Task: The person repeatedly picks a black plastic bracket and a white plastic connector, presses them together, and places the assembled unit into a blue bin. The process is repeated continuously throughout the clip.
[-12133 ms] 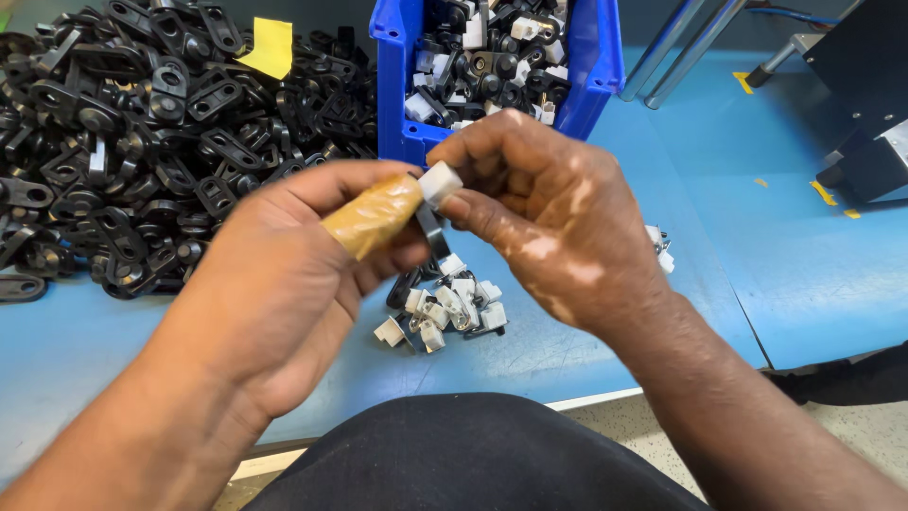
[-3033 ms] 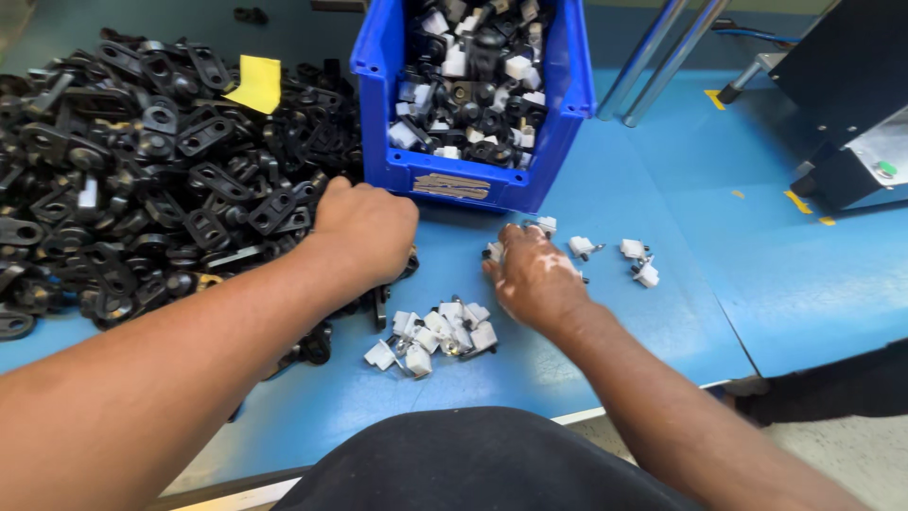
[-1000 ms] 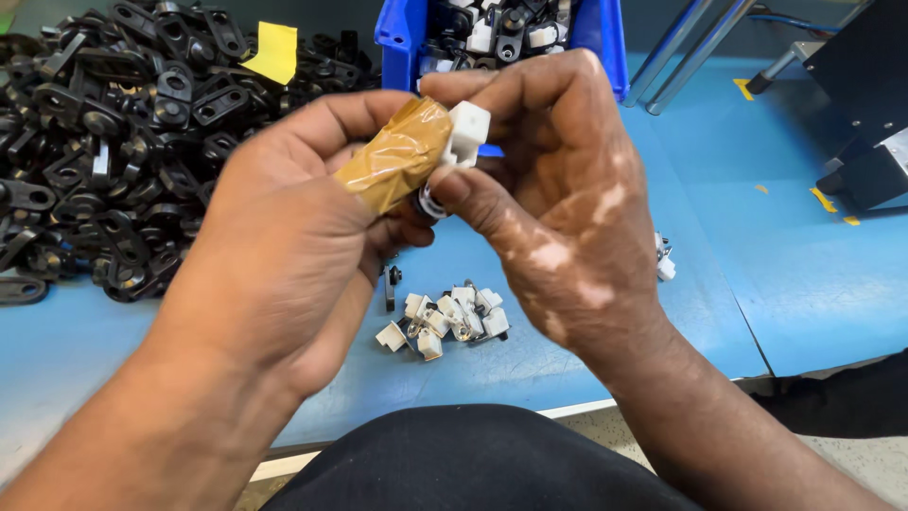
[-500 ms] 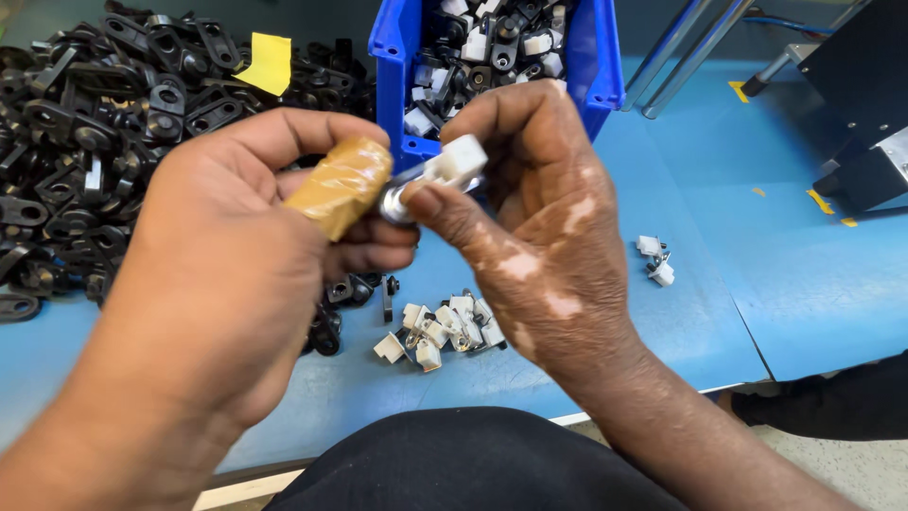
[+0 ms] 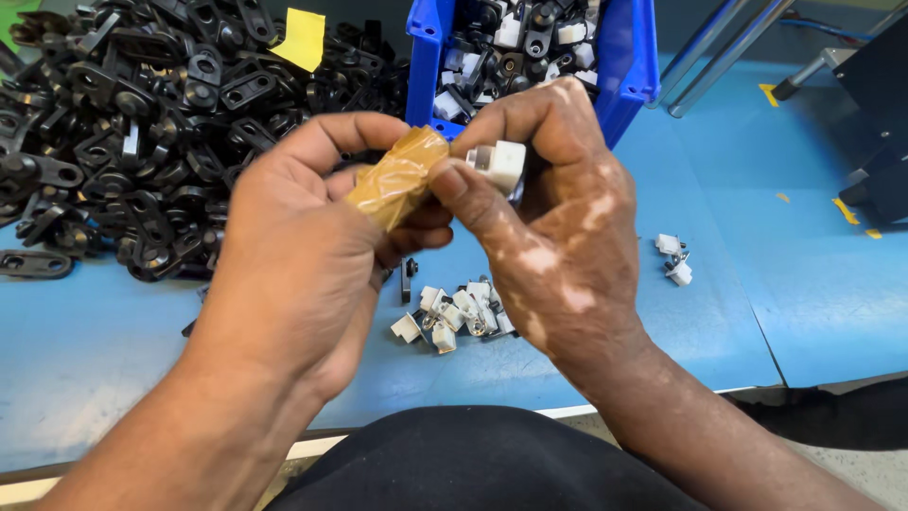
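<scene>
Overhead, the left hand (image 5: 284, 255) is clamped on a tape-wrapped tool (image 5: 397, 178), while the right hand (image 5: 553, 218) pinches a white clip (image 5: 499, 163) between thumb and forefinger, just beside the tool's tip, above the blue table (image 5: 813, 312). Small, stiff and light, the clip looks easy to drop; its flat sides offer the best grip. Half a second ago the clip touched the tool's end; now it sits slightly apart, higher.

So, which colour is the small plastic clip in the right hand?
White, seen in the head view: the small plastic clip in the right hand.
</scene>
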